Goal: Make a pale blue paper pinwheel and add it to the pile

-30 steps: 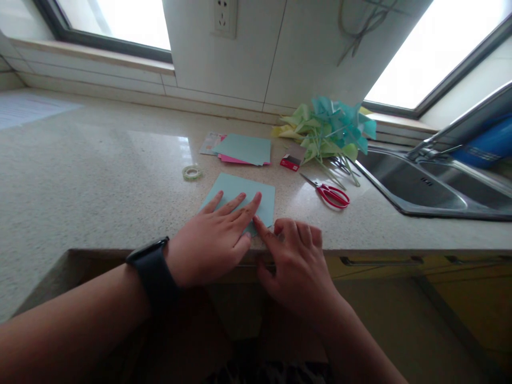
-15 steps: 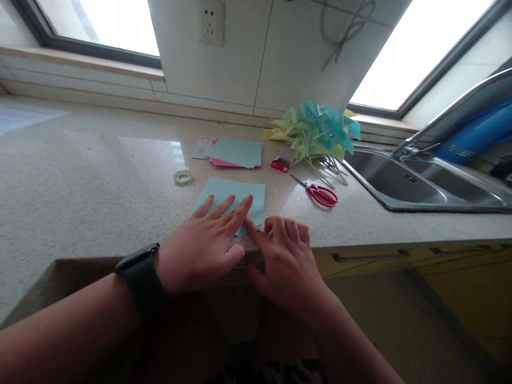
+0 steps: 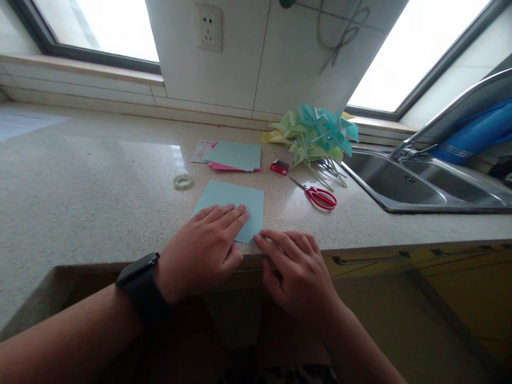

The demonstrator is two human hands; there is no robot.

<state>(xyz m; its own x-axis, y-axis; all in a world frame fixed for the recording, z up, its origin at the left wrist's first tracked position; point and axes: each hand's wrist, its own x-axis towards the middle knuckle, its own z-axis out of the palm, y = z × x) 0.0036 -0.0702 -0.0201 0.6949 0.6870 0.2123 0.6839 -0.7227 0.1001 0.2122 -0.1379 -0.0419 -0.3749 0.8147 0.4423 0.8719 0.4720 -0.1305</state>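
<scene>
A light blue square of paper [image 3: 250, 213] lies flat on the counter near its front edge. My left hand [image 3: 206, 240], with a dark watch at the wrist, rests palm down across the paper's lower left, fingers stretched out and close together. At the lower right corner of the sheet, my right hand [image 3: 294, 261] touches the paper with its fingertips. Those fingers are slightly bent, and the thumb sits apart from them below the counter edge. The left hand hides the paper's lower left part.
Behind the sheet lies a stack of blue and pink paper [image 3: 236, 154]. A roll of tape [image 3: 183, 182] is to the left. Red-handled scissors [image 3: 320, 197], a small red box [image 3: 279, 167] and several paper pinwheels [image 3: 320, 128] lie right, beside the metal sink [image 3: 388, 176].
My right hand has slid from the paper's lower middle rightward to its corner, its fingers less curled. The left hand's fingers have drawn together and back slightly.
</scene>
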